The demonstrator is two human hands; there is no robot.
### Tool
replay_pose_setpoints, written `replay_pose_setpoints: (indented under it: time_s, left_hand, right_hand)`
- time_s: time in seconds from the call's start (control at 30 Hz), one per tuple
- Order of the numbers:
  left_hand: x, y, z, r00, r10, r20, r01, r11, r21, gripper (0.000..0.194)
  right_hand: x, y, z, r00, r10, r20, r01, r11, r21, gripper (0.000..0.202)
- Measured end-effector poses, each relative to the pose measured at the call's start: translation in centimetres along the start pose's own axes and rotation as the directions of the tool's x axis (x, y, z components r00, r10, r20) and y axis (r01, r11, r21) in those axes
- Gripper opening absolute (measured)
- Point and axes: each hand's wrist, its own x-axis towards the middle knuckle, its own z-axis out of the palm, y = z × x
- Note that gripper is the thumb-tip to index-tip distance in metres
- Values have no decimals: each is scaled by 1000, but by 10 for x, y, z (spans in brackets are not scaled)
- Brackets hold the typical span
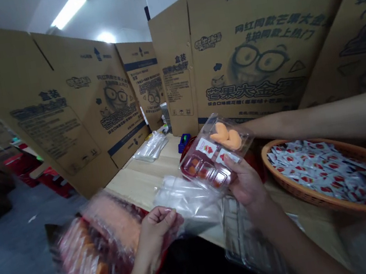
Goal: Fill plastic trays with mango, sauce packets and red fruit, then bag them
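Two hands at frame centre | right hand (245,182) grips one clear tray (216,155) tilted up, two orange pieces showing in its top pocket | left hand (156,228) closed on one clear bag (188,199), mouth toward tray | one basket (341,201) of many sachets (322,170) right | another person's arm (324,120) reaches across above.
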Motion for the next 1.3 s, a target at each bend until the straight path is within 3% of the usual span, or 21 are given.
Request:
replay_pose_setpoints:
  time_s: [0.1,0.33,0.57,0.63,0.8,0.93,1.13,1.23,1.3]
  left_hand:
    - [-10,-6,-9,1000,-11,5,11,999,-34,36]
    - [-25,-12,-27,995,-29,94,19,994,103,32]
    - [-31,-13,-49,991,132,-24,-133,991,-6,27]
    - [-33,-12,-53,993,115,6,-115,993,5,27]
    - [-41,-5,-61,977,6,211,-33,992,124,34]
    - [-41,0,-72,979,-120,166,95,983,155,30]
    - [-35,-2,-77,990,-98,98,103,993,-55,30]
    - [-35,-4,-79,994,-84,76,86,996,-26,32]
    - [-37,-5,-82,982,-147,116,145,989,21,30]
  right_hand:
    - [-10,8,7,998,54,15,-54,998,-14,38]
    - [-21,31,15,987,155,42,-152,986,-73,41]
    - [-30,53,18,970,236,58,-225,962,-154,39]
    - [-32,59,21,963,263,51,-251,953,-169,40]
    - [-39,70,29,929,355,106,-318,911,-263,43]
    - [-45,74,32,889,432,152,-366,870,-331,46]
    - [-51,84,30,852,468,234,-357,847,-394,41]
    - [-51,87,29,849,477,227,-367,842,-397,38]
    - [-51,88,30,849,489,199,-393,837,-380,38]
